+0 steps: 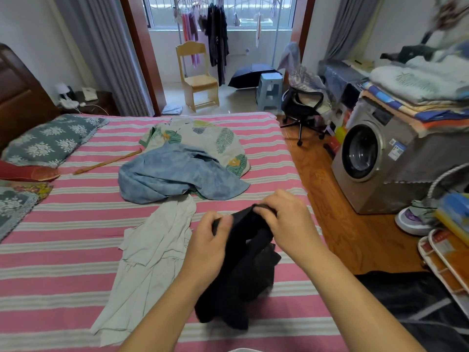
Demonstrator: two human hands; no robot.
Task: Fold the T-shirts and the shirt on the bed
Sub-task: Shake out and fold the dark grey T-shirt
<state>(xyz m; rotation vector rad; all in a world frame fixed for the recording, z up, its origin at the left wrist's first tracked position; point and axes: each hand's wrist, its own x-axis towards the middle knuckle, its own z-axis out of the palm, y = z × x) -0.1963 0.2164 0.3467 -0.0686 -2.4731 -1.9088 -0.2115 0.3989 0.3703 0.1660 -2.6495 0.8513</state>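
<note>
Over the pink-striped bed [63,262], both hands' fingers [264,212] clamp a crumpled black T-shirt [241,280] hanging in limp folds.

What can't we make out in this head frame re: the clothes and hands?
- Black garment: bunched, so its type is unclear; the left hand and right hand grip its top edge and cover it.
- Blue garment: crumpled; sleeves and collar hidden in its folds.
- Leaf-print shirt: near part hidden under the blue garment.
- Pale green T-shirt: right edge hidden behind the left forearm.

Both hands [206,240] [286,219] raised close together, fingers curled.
</note>
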